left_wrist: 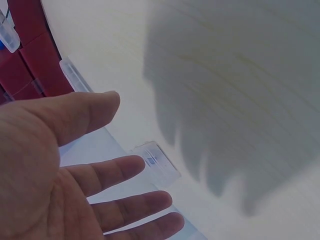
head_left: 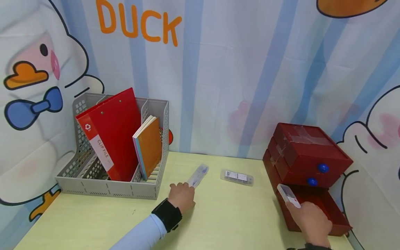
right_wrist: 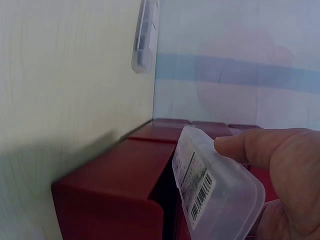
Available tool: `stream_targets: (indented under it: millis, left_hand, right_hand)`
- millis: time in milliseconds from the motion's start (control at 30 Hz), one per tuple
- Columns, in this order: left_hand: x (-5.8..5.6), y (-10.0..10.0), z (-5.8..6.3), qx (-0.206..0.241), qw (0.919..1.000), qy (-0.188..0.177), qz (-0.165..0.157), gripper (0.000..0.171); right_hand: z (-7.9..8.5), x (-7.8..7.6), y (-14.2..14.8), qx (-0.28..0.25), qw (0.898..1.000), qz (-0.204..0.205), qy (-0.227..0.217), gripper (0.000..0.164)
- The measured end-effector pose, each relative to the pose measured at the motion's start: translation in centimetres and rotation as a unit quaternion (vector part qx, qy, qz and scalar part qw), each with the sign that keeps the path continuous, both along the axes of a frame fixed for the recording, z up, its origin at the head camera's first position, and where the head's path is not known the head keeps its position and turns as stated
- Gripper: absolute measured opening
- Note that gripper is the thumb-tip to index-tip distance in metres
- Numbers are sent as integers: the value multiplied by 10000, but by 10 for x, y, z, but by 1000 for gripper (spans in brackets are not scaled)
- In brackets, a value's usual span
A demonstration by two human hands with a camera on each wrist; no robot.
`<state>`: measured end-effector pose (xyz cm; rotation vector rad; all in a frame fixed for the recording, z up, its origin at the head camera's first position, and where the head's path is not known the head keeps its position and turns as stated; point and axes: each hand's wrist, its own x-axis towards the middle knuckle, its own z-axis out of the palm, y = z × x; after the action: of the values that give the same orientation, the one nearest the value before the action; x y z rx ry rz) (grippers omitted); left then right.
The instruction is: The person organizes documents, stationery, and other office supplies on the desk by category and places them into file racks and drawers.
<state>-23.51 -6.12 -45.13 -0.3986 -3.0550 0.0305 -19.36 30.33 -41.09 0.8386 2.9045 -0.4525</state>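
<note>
My right hand (head_left: pixel 310 222) pinches a clear plastic case (head_left: pixel 289 195) between thumb and fingers, over the pulled-out bottom drawer (head_left: pixel 339 217) of a dark red cabinet. A barcode label (right_wrist: pixel 197 187) shows on this case in the right wrist view. My left hand (head_left: pixel 182 197) reaches forward above the table, at the near end of a second clear case (head_left: pixel 198 174) with something blue in it. In the left wrist view the fingers (left_wrist: pixel 135 207) are spread and hold nothing, with that case beyond them. A third case (head_left: pixel 236 177) with a white label lies to its right.
At the left a grey file rack (head_left: pixel 109 189) holds a red clip file (head_left: pixel 115 135) and several notebooks (head_left: pixel 151 146). The red cabinet (head_left: pixel 309 152) has blue knobs (head_left: pixel 323 168) on its upper drawers. A printed curtain (head_left: pixel 218 69) hangs behind the table.
</note>
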Motion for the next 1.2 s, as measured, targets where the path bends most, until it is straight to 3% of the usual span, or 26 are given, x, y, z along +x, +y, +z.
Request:
stream_targets:
  millis: [200, 467, 933, 1200]
  left_hand:
    - [1, 0, 1, -74, 10000, -5, -18, 36]
    - [0, 0, 1, -61, 10000, 3, -72, 36]
    - [-2, 1, 0, -102, 9999, 1, -66, 36]
    - [-2, 2, 1, -157, 9998, -127, -47, 37]
  right_hand:
    - [3, -3, 20, 142, 9996, -125, -227, 66]
    - [-1, -13, 38, 626, 9974, 31, -364, 71]
    - [-21, -27, 52, 572, 9969, 30, -533, 69]
    - [-28, -27, 58, 475, 9951, 73, -864, 63]
